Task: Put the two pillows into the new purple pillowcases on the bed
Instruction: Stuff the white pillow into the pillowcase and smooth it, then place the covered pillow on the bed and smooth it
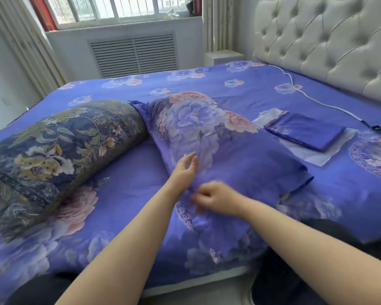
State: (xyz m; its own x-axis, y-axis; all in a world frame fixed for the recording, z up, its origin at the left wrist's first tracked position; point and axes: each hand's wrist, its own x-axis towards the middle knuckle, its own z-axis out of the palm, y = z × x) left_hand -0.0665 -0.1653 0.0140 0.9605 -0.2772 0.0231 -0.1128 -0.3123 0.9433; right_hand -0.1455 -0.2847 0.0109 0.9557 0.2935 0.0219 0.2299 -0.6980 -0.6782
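At mid-bed, the right hand [216, 198] pinches the purple pillowcase [218, 150] already round one pillow, while the left hand [185, 170] rests open-fingered on it. Left lies the dark floral pillow [53, 150]; right, a folded pillowcase [304, 133] near the headboard [328, 40].

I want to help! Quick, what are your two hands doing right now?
Left hand: open, fingers straight, resting on the purple pillowcase.
Right hand: blurred, fingers curled at the pillowcase's near edge; a grip cannot be told.
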